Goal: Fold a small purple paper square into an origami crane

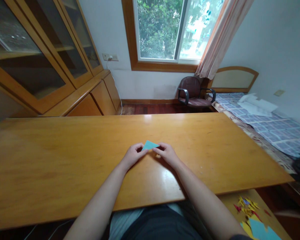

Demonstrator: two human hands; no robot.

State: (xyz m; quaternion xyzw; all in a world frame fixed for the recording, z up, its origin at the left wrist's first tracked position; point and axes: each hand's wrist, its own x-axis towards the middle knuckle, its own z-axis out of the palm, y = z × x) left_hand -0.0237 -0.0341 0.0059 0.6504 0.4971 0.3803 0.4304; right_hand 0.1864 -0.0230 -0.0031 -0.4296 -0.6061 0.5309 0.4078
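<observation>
Between my two hands is a small piece of light blue paper (150,145), folded to a triangle-like shape with its point away from me. My left hand (135,153) pinches its left corner between thumb and fingers. At the right corner, my right hand (166,153) grips the paper the same way. Both hands are just over the wooden table (65,160), near its middle. The fingertips partly cover the paper's lower edge and corners.
Below the table's right front edge, a lower surface holds several small yellow and red folded paper pieces (248,206) and light blue sheets (261,230). A chair (193,91) stands beyond the table. A bed (270,123) lies right, a glass-door cabinet (65,66) left.
</observation>
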